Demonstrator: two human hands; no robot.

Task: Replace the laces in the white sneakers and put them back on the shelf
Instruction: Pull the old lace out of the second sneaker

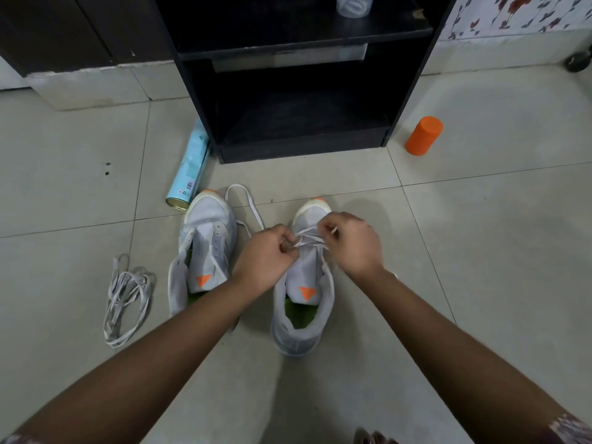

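Two white sneakers with orange toe tips and green insoles stand side by side on the tiled floor. The left sneaker [205, 248] has bare eyelets. Over the front of the right sneaker [304, 302], both hands work a white lace [309, 240] that crosses its lower eyelets. My left hand [266, 257] pinches the lace at the shoe's left side. The lace end is pinched in my right hand [349, 241] at the right side. A loose loop of this lace [246, 203] trails on the floor between the shoes. A bundle of white laces [126, 298] lies to the far left.
A black shelf unit [301, 91] stands just beyond the shoes, its lowest compartment open and dark. A light blue spray can [190, 168] lies by its left foot. An orange cylinder [423, 135] stands to its right. A clear jar [354, 4] sits on an upper shelf.
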